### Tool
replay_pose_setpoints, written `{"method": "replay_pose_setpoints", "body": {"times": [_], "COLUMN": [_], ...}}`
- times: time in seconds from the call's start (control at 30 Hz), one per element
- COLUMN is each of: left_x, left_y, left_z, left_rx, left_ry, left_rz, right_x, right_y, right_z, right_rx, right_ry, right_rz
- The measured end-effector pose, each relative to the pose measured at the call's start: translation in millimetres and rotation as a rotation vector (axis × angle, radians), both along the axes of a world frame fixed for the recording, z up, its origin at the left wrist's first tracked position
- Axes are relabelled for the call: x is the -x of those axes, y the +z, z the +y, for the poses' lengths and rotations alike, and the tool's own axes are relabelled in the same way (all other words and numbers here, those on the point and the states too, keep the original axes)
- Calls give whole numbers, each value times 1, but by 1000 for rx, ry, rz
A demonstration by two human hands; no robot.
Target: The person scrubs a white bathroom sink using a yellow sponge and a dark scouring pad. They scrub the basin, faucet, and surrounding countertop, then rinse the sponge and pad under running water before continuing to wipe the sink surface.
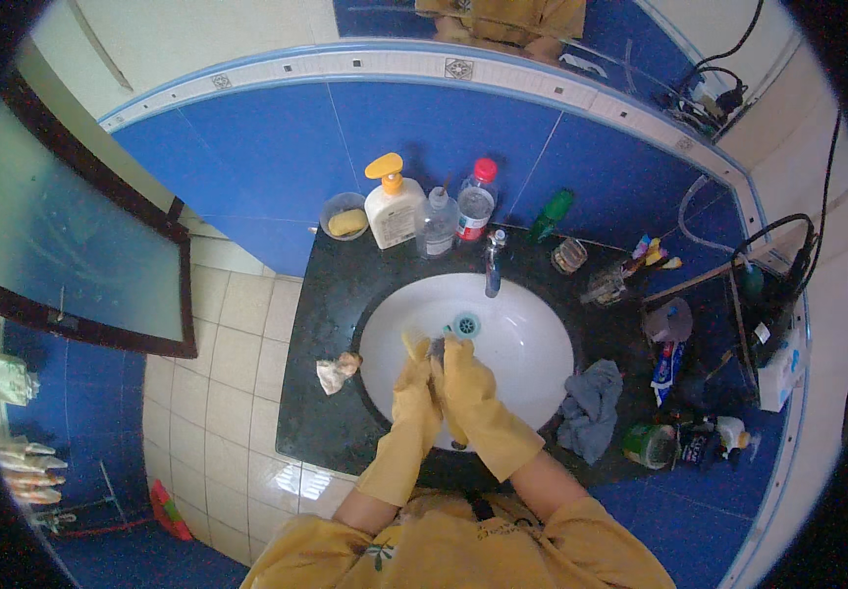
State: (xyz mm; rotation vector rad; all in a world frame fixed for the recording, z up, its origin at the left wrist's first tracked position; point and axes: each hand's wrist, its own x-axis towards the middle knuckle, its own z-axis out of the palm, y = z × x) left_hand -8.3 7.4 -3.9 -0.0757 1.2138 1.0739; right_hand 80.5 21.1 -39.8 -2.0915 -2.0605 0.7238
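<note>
Both my hands wear yellow rubber gloves and are together over the white oval sink basin (534, 346). My left hand (414, 368) and my right hand (464, 368) are close around a small dark object (437, 349) between them, too hidden to name. A yellowish strip hangs below the hands towards the basin's near rim. Just beyond the fingers lies the green drain strainer (467, 324). The chrome faucet (494, 265) stands at the far rim, with no water seen running. A crumpled whitish-brown cloth or tissue (336, 372) lies left of the basin, and a grey cloth (592, 408) lies right of it.
Along the back of the black countertop (313, 420) stand a soap dish (343, 216), a pump bottle (394, 213), a clear bottle (436, 227) and a red-capped bottle (476, 202). A glass jar (569, 256), toothbrushes (656, 254), a toothpaste tube (667, 368) and a green tub (648, 445) are on the right.
</note>
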Motion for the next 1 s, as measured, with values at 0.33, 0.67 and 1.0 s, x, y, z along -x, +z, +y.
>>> {"method": "replay_pose_setpoints", "body": {"times": [0.33, 0.67, 1.0], "left_x": [3, -6, -4], "left_y": [-14, -18, -34], "left_z": [2, 4, 1], "left_rx": [-338, -392, -364], "left_ry": [54, 26, -9], "left_rz": [-22, -3, 19], "right_x": [-23, -13, -23], "right_y": [52, 36, 16], "right_z": [7, -14, -8], "right_rx": [-1, -129, -1], "right_ry": [-185, 33, -15], "right_rz": [434, 322, 253]}}
